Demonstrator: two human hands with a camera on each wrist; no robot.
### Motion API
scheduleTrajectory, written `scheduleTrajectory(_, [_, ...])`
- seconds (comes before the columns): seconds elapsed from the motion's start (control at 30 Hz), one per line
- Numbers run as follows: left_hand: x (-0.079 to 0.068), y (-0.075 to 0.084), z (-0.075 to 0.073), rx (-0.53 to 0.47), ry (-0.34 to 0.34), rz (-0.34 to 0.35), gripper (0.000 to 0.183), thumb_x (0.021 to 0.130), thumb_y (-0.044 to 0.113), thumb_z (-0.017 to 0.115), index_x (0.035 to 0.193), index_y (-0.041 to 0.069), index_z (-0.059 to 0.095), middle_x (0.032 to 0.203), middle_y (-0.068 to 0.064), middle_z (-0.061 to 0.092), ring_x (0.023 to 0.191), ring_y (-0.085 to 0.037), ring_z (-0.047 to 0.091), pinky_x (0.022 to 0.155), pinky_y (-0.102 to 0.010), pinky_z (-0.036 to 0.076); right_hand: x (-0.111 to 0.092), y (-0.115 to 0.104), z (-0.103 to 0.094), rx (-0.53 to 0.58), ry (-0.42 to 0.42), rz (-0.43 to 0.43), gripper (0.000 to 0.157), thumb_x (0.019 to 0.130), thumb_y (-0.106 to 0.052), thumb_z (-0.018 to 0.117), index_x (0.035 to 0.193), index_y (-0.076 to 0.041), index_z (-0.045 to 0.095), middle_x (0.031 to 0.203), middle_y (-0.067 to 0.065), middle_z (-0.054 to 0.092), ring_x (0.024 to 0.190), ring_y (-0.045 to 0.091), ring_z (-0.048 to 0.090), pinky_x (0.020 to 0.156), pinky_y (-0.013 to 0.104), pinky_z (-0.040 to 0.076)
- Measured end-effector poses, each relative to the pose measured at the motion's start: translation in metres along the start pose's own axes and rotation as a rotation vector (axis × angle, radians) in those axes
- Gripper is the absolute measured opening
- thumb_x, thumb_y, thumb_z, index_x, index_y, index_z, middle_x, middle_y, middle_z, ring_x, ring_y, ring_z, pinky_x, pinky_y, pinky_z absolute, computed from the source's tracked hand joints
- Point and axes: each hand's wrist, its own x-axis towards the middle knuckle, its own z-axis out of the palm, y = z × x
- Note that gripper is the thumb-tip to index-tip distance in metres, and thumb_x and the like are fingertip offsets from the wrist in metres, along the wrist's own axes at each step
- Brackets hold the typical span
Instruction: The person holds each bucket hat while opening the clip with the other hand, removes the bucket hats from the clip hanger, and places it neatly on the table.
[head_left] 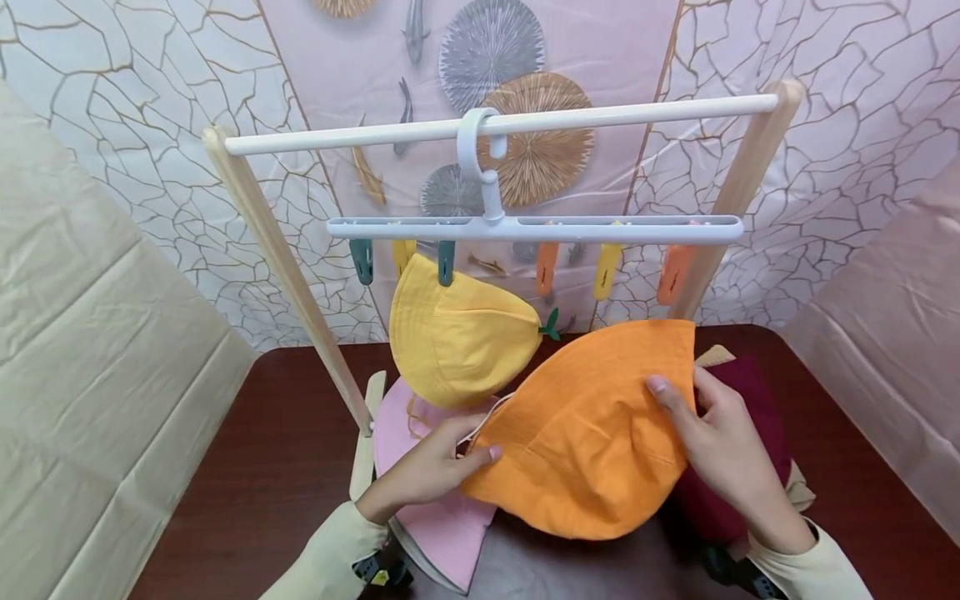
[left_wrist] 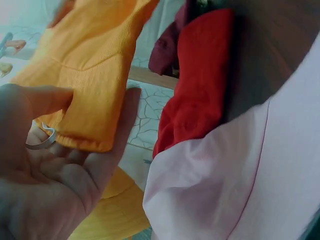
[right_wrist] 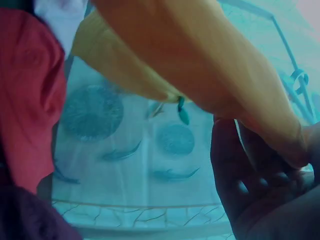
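Observation:
Both hands hold an orange bucket hat (head_left: 585, 450) up in front of the rack. My left hand (head_left: 431, 467) pinches the brim at its left end, thumb on the near side, with a thin white cord beside the fingers. At the brim's right end, my right hand (head_left: 723, 442) grips the cloth between thumb and fingers. Behind it a yellow hat (head_left: 465, 333) with a green sprout on top hangs from clips on a pale hanger (head_left: 540, 229). To the right on that hanger, an orange clip (head_left: 547, 268), a yellow clip (head_left: 607, 271) and another orange clip (head_left: 676, 273) hold nothing.
The hanger hooks over the white bar (head_left: 360, 136) of a wooden rack. A pink hat (head_left: 450, 533) lies under my left hand, a maroon hat (head_left: 738, 408) beyond my right. Between them in the left wrist view is a red hat (left_wrist: 200, 75). All are on the dark table (head_left: 247, 467).

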Motion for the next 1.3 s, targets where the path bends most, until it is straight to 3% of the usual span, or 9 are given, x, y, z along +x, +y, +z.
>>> scheduleTrajectory(0.17, [-0.007,0.004,0.009,-0.105,0.019,-0.119,0.032,0.102,0.020,0.057,0.134,0.021,0.056,0.120,0.003,0.064,0.101,-0.010,0.065,0.091,-0.031,0.053,0.006,0.020,-0.002,-0.109,-0.014,0.003,0.022,0.101,-0.023,0.059,0.109,-0.004,0.065,0.082,0.008,0.067,0.070,0.005,0.059,0.063,0.016,0.047])
scheduleTrajectory(0.27, [-0.009,0.005,0.019,-0.259,0.024,-0.212,0.034,0.101,0.018,0.059,0.134,0.013,0.051,0.113,-0.006,0.065,0.079,-0.017,0.070,0.067,-0.046,0.059,0.013,0.033,-0.001,-0.178,-0.045,0.010,0.027,0.101,-0.027,0.060,0.113,-0.004,0.066,0.089,0.010,0.067,0.074,0.007,0.056,0.065,0.016,0.045])
scheduleTrajectory(0.37, [-0.011,0.006,0.029,-0.424,0.044,-0.299,0.048,0.096,0.011,0.066,0.137,0.005,0.042,0.116,-0.014,0.065,0.072,-0.025,0.070,0.052,-0.061,0.052,0.022,0.044,0.001,-0.222,-0.086,0.026,0.030,0.101,-0.028,0.059,0.116,-0.003,0.064,0.091,0.011,0.066,0.075,0.012,0.055,0.065,0.019,0.045])
scheduleTrajectory(0.47, [-0.010,0.003,0.037,-0.513,0.077,-0.342,0.062,0.089,0.004,0.072,0.140,-0.001,0.036,0.121,-0.018,0.064,0.072,-0.025,0.069,0.054,-0.058,0.054,0.031,0.050,0.004,-0.206,-0.129,0.049,0.031,0.104,-0.027,0.054,0.117,0.000,0.061,0.092,0.013,0.064,0.076,0.017,0.055,0.064,0.022,0.045])
scheduleTrajectory(0.6, [-0.006,0.000,0.044,-0.557,0.177,-0.399,0.060,0.086,0.008,0.076,0.136,-0.003,0.044,0.110,-0.016,0.069,0.065,-0.021,0.070,0.050,-0.032,0.054,0.045,0.049,0.006,-0.076,-0.184,0.117,0.037,0.107,-0.028,0.044,0.125,0.003,0.055,0.094,0.017,0.060,0.077,0.016,0.058,0.065,0.023,0.048])
scheduleTrajectory(0.7, [0.001,-0.004,0.047,-0.658,0.289,-0.423,0.053,0.087,0.009,0.075,0.133,-0.004,0.051,0.105,-0.013,0.071,0.072,-0.017,0.072,0.059,-0.024,0.055,0.056,0.045,0.010,0.039,-0.190,0.183,0.040,0.108,-0.027,0.040,0.129,0.005,0.049,0.087,0.016,0.057,0.070,0.012,0.058,0.060,0.024,0.050])
scheduleTrajectory(0.83, [0.014,-0.010,0.052,-0.848,0.388,-0.442,0.042,0.092,0.004,0.068,0.130,-0.008,0.055,0.105,-0.010,0.069,0.089,-0.016,0.070,0.083,-0.030,0.058,0.071,0.043,0.020,0.138,-0.153,0.223,0.035,0.108,-0.019,0.039,0.129,0.009,0.046,0.076,0.008,0.054,0.062,0.007,0.053,0.054,0.025,0.049])
scheduleTrajectory(1.03, [0.029,-0.019,0.060,-1.035,0.461,-0.471,0.044,0.101,0.008,0.054,0.141,-0.004,0.045,0.123,-0.017,0.060,0.110,-0.030,0.065,0.096,-0.044,0.052,0.084,0.042,0.039,0.192,-0.090,0.238,0.033,0.107,-0.009,0.039,0.133,0.009,0.046,0.074,0.007,0.053,0.062,0.007,0.053,0.057,0.024,0.049])
scheduleTrajectory(1.3, [0.056,-0.015,0.061,-1.158,0.762,-0.358,0.040,0.097,-0.004,0.053,0.135,-0.009,0.040,0.123,-0.017,0.050,0.096,-0.020,0.067,0.095,-0.033,0.053,0.097,0.042,0.068,0.306,0.153,0.297,0.033,0.103,-0.002,0.044,0.135,0.007,0.042,0.121,0.026,0.062,0.092,0.013,0.056,0.071,0.014,0.045])
